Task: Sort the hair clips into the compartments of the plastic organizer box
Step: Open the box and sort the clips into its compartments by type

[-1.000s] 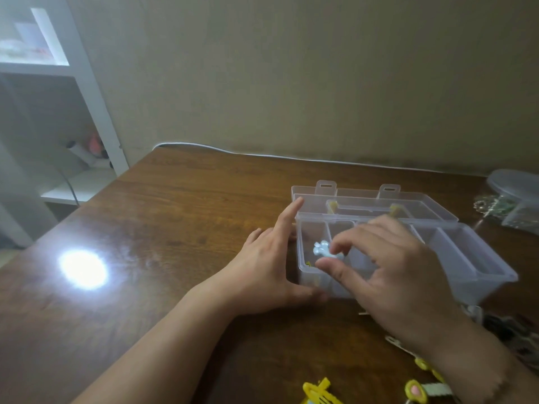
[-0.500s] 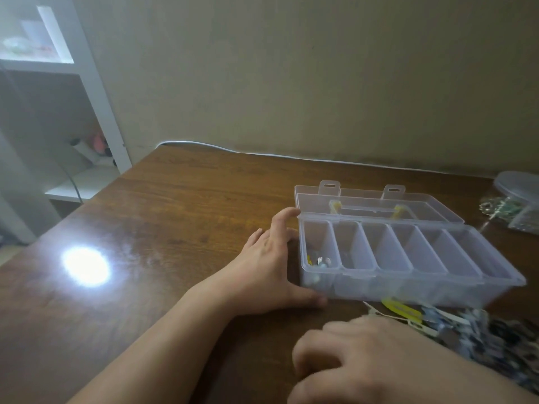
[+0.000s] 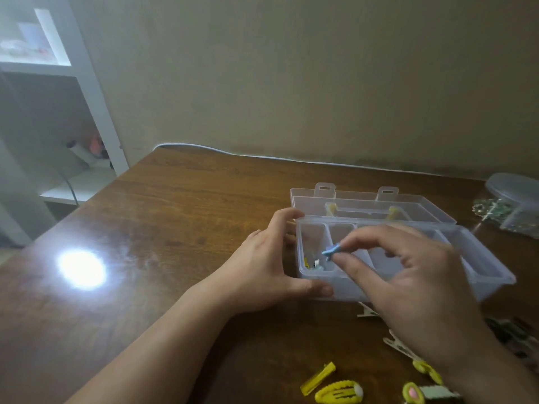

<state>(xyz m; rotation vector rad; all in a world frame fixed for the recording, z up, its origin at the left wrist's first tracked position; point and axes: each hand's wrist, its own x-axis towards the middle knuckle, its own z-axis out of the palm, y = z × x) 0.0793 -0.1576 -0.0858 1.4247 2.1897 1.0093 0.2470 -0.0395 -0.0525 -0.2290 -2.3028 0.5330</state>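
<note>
A clear organizer box (image 3: pixel 493 275) sits on the wooden table (image 3: pixel 175 228), toward its far right part, with the lid (image 3: pixel 431 211) folded back flat behind it. The lid lies between the box and the table's far edge.

The left hand (image 3: pixel 271 266) braces the box's left end. Its fingers curl over the far left corner of the rim, and the thumb (image 3: pixel 318 288) presses the near wall low down.

The right hand (image 3: pixel 408 275) hovers over the box's near side. It pinches a small blue clip (image 3: pixel 331 250) between thumb and forefinger. The clip hangs just above the divider between the leftmost compartment and the next one, and I cannot tell which of the two it is over. The other fingers are spread loosely above the middle compartments.

A few small clips (image 3: pixel 313 263) already lie in the leftmost compartment, at its near end; one shows yellow, the rest are too blurred to make out.

More clips wait near the table's near edge, in front of the box: a yellow bar clip (image 3: pixel 318 378), a yellow snap clip (image 3: pixel 339 392) just beside it, and a yellow-and-pink one (image 3: pixel 414 394) further right. Pale clips (image 3: pixel 398 346) peek from under the right wrist.

At the far right corner stands a round lidded tub (image 3: pixel 516 191) with something glittery (image 3: pixel 490 211) beside it. A white shelf (image 3: pixel 73 83) stands off the table's left side.
</note>
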